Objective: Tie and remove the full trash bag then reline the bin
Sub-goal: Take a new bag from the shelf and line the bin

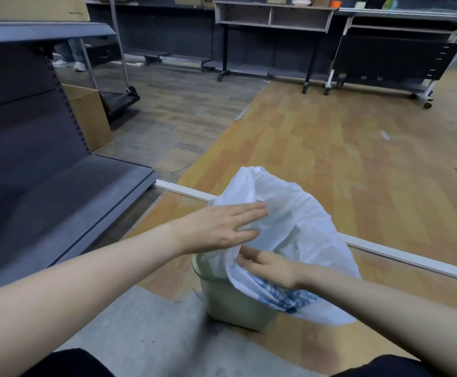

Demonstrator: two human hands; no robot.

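A small pale green bin (230, 300) stands on the floor in front of me. A white plastic bag (298, 219) with blue print billows up out of it and drapes over its right side. My left hand (219, 227) lies flat with fingers stretched out against the bag's left side, above the bin's rim. My right hand (271, 265) reaches in from the right and pinches a fold of the bag's near edge between fingers and thumb. The bin's inside is hidden by the bag.
A grey metal shelf unit (58, 186) stands close on the left, with a cardboard box (88, 115) behind it. A white strip (385, 253) runs across the wooden floor behind the bin. Desks and shelving (276, 20) line the far wall.
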